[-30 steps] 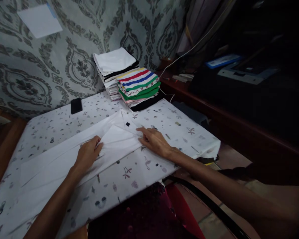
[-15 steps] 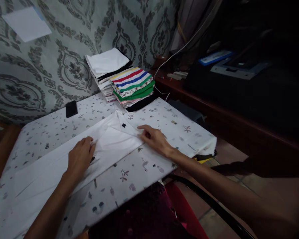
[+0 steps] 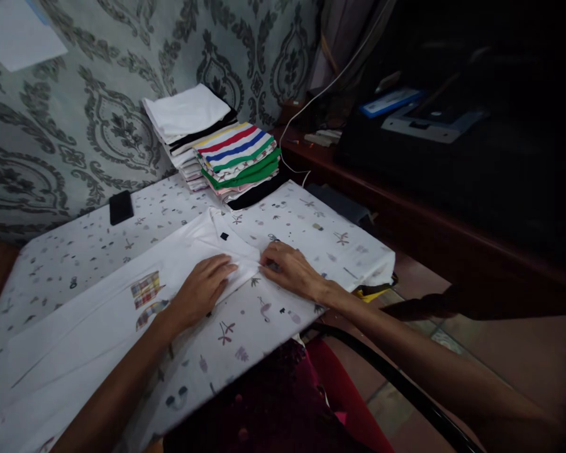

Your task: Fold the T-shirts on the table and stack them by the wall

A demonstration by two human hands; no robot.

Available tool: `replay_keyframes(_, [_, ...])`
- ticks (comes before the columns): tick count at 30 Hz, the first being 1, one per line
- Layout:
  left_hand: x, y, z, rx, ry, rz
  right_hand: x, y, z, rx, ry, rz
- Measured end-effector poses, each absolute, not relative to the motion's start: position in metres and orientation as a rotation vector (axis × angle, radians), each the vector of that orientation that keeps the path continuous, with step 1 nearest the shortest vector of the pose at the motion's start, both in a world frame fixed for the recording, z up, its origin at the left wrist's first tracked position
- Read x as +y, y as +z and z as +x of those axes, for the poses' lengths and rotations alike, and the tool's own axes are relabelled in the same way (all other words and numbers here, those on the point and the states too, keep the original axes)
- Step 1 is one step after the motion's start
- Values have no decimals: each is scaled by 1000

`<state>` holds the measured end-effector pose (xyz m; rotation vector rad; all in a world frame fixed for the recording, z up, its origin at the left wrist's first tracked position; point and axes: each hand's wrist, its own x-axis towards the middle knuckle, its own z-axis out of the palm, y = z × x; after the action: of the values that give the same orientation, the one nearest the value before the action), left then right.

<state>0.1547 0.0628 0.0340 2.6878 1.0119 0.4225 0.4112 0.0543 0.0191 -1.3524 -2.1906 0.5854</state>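
Note:
A white shirt (image 3: 99, 302) lies stretched across the patterned tabletop, folded lengthwise. A small black label shows near its neckline, and a plaid patch (image 3: 146, 289) is visible on its upper side. My left hand (image 3: 202, 289) rests flat on the cloth below the neckline, fingers extended. At the shirt's right edge, my right hand (image 3: 287, 267) has its fingers drawn together on the fabric; the fingertips are partly hidden. The two hands are a short gap apart.
Behind the shirt stand two stacks of folded clothes, one topped with white cloth (image 3: 188, 113), the other with striped cloth (image 3: 236, 148). A black phone (image 3: 121, 207) lies near the wall. A white cable (image 3: 306, 104) runs past the table (image 3: 353, 251) and a dark red-brown ledge (image 3: 405, 220).
My left hand has moved right along the shirt toward the neckline, uncovering the plaid patch. My right hand stays at the right edge. The view has shifted slightly.

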Motion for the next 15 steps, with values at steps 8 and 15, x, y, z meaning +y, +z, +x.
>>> replay_keyframes(8, [63,17,150,1054,258,2785,54,21,413,-2219,539,-1284])
replay_keyframes(15, [63,16,151,1049,236,2818,54,24,413,-2233,567,-1284])
